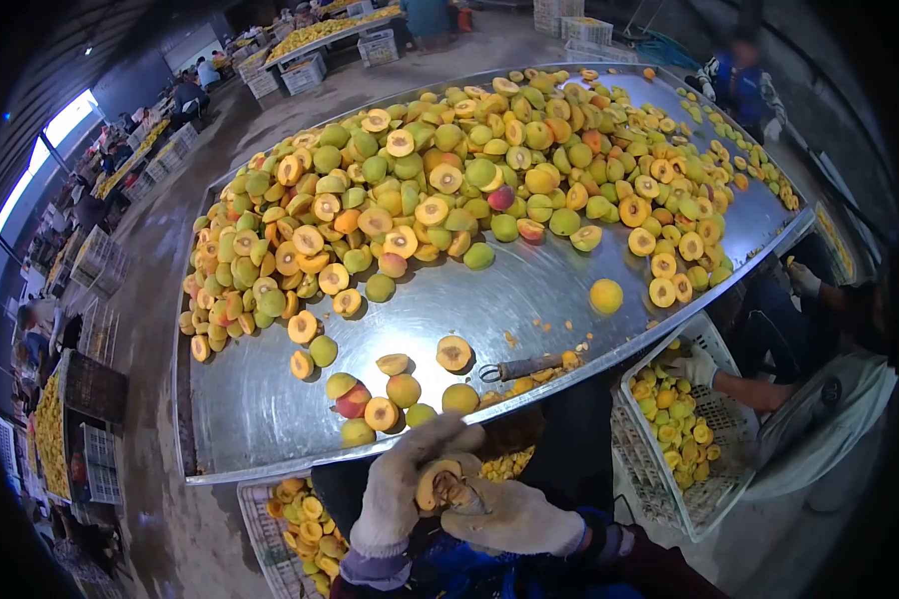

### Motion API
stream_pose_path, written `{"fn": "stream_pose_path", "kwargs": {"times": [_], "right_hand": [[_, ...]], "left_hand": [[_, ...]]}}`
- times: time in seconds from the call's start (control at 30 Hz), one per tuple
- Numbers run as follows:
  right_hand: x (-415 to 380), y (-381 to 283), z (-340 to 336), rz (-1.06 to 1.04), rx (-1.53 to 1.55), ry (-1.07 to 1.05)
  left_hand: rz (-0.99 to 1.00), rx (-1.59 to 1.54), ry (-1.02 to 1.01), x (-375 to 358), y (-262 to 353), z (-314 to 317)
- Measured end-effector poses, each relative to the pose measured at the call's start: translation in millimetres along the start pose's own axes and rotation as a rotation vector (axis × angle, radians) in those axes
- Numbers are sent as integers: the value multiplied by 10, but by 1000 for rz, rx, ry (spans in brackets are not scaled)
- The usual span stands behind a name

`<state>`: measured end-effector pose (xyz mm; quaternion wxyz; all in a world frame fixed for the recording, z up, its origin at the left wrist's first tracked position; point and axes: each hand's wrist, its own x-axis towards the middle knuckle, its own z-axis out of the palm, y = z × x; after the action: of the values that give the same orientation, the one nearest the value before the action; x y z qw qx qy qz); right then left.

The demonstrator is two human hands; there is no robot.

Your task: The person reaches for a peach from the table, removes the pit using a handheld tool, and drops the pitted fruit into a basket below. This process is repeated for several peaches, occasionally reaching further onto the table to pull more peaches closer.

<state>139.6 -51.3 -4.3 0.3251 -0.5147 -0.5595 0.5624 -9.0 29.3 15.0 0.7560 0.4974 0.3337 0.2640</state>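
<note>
A cut fruit half (429, 491) is held between the person's two gloved hands, in front of the near edge of the table; its cut face is turned up and toward the right hand, and its longer visible axis runs roughly up and down in the view. The left hand (405, 489) is partly closed, pinching the half between thumb and fingers. The right hand (519, 517) is curled in close at the fruit's other side; whether it grips something of its own, I cannot tell. Just beyond them, on the metal table (549, 275), lie a few loose fruits and a tool (531, 367), its looped end pointing left and its handle running right. A whole yellow fruit (606, 296) sits apart, and farther back spreads a large pile of fruit (410, 190), many pieces halved. Below the table stand a left crate (260, 524) and a right crate (647, 481), both holding fruit; a co-worker's gloved hand (699, 367) is at the right one.
</note>
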Motion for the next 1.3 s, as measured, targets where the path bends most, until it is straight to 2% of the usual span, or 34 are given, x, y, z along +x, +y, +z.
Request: {"fn": "stream_pose_path", "kwargs": {"times": [0.03, 0.07, 0.1, 0.17, 0.23, 0.3, 0.37, 0.43, 0.47, 0.53, 0.57, 0.63, 0.77, 0.83, 0.97, 1.03, 1.07, 1.13, 1.17, 1.23, 1.27, 1.3], "right_hand": [[13, -19, -35, 324, 435, -214], [16, -15, -41, 324, 437, -210], [16, -10, -43, 304, 428, -210], [12, 21, -34, 285, 424, -209], [-12, 75, -4, 262, 545, -270], [-16, 29, -26, 277, 536, -275], [-25, -11, -65, 286, 525, -269], [-49, -21, -93, 356, 509, -299], [-46, -40, -136, 358, 509, -296], [-25, -82, -213, 385, 528, -460], [-36, -92, -204, 384, 529, -459], [-71, -100, -171, 317, 578, -389], [-147, 197, -32, 224, 697, -382], [-176, 163, -50, 357, 977, -393], [-184, 97, -105, 376, 945, -468], [-185, 126, -99, 369, 969, -495], [-183, 141, -84, 369, 971, -494], [-179, 164, -46, 258, 845, -412], [-175, 140, -58, 259, 846, -411], [-157, 70, -104, 401, 753, -408], [-129, 197, -83, 401, 752, -407], [-90, 445, -37, 368, 1062, -583]], "left_hand": [[188, -110, 124, -13, -67, 83], [375, -221, 248, -38, -140, 154], [371, -219, 246, -78, -243, 193], [327, -145, 385, -124, -381, 252], [370, -121, 409, -149, -393, 259], [414, 88, 354, -128, -314, 221], [348, 125, 351, -114, -258, 160], [203, 246, 198, -84, -155, 128], [202, 244, 195, -74, -104, 140], [169, 373, 207, -76, 12, 173], [168, 374, 206, -68, 57, 192], [177, 657, 228, -53, 132, 230], [189, 728, 148, -32, 241, 235], [54, 623, 66, -19, 272, 217], [108, 695, 9, -13, 300, 199], [256, 790, -18, -2, 294, 195], [255, 790, -20, 2, 285, 200], [375, 944, 33, 8, 255, 221], [374, 943, 32, 16, 252, 220], [190, 960, 36, 44, 254, 210], [191, 959, 36, 54, 243, 192], [218, 889, -6, 65, 226, 168]]}}
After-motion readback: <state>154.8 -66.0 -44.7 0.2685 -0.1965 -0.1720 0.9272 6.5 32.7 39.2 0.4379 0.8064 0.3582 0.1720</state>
